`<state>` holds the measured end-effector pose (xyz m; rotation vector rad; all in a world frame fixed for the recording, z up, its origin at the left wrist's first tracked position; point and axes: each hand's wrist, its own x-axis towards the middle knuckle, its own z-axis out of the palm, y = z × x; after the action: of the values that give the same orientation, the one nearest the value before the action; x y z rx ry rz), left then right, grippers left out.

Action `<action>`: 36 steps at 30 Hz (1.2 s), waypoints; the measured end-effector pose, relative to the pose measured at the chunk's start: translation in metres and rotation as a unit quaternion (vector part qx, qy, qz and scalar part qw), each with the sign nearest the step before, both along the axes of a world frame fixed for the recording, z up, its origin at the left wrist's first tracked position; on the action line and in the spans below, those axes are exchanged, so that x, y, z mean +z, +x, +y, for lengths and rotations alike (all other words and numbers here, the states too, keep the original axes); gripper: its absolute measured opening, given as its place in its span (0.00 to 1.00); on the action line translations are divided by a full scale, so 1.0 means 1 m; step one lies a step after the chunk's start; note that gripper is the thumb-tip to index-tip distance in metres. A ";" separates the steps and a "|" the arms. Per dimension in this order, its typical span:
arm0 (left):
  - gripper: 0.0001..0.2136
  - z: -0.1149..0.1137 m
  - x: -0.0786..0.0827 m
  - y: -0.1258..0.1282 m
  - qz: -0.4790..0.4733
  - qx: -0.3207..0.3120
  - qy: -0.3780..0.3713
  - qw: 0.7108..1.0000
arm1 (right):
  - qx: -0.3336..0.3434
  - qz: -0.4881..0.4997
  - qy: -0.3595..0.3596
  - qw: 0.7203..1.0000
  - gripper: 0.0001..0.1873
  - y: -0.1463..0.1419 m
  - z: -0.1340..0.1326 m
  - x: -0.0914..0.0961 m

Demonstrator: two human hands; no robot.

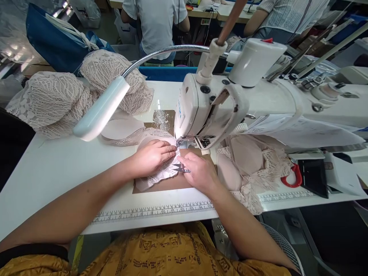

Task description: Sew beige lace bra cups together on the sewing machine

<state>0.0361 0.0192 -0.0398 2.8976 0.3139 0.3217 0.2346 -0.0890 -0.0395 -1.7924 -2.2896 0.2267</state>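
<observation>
My left hand [152, 156] lies palm down on a pale lace fabric piece [159, 174], fingers stretched toward the needle area [181, 143] of a white sewing machine [201, 103]. My right hand [198, 172] rests just right of the lace, fingers curled around small thread snips [180, 168] whose blades point left over the fabric. The lace sits on a brown plate [172, 184] set in the white table [57, 172].
Stacks of lace bra cups [71, 92] stand at the back left, more beige cups [247, 157] lie right of the machine. A gooseneck lamp [100, 109] hangs over the table. Red-handled scissors [291, 178] lie at the right. Two people sit at benches behind.
</observation>
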 end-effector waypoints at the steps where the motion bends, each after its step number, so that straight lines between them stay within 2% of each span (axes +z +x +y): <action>1: 0.17 0.001 0.000 0.000 -0.003 0.002 0.000 1.000 | -0.001 -0.001 0.002 1.000 0.21 0.000 0.000 0.000; 10: 0.16 0.010 -0.001 -0.003 -0.023 0.019 0.027 0.999 | 0.004 -0.035 0.023 0.999 0.20 -0.002 0.000 -0.002; 18: 0.18 0.002 0.004 -0.006 -0.002 -0.005 -0.007 1.000 | 0.022 -0.029 0.022 0.999 0.19 -0.001 -0.001 0.000; 31: 0.19 0.014 0.001 -0.003 -0.023 0.026 0.008 0.999 | -0.061 -0.063 -0.034 0.996 0.25 -0.012 0.005 0.005; 36: 0.16 0.016 -0.002 -0.004 -0.036 0.044 0.019 0.998 | -0.070 -0.048 -0.042 0.995 0.26 -0.013 0.005 0.005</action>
<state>0.0323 0.0354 -0.0422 2.9062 0.4281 0.4511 0.2221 -0.0838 -0.0347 -2.0384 -2.2361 0.2194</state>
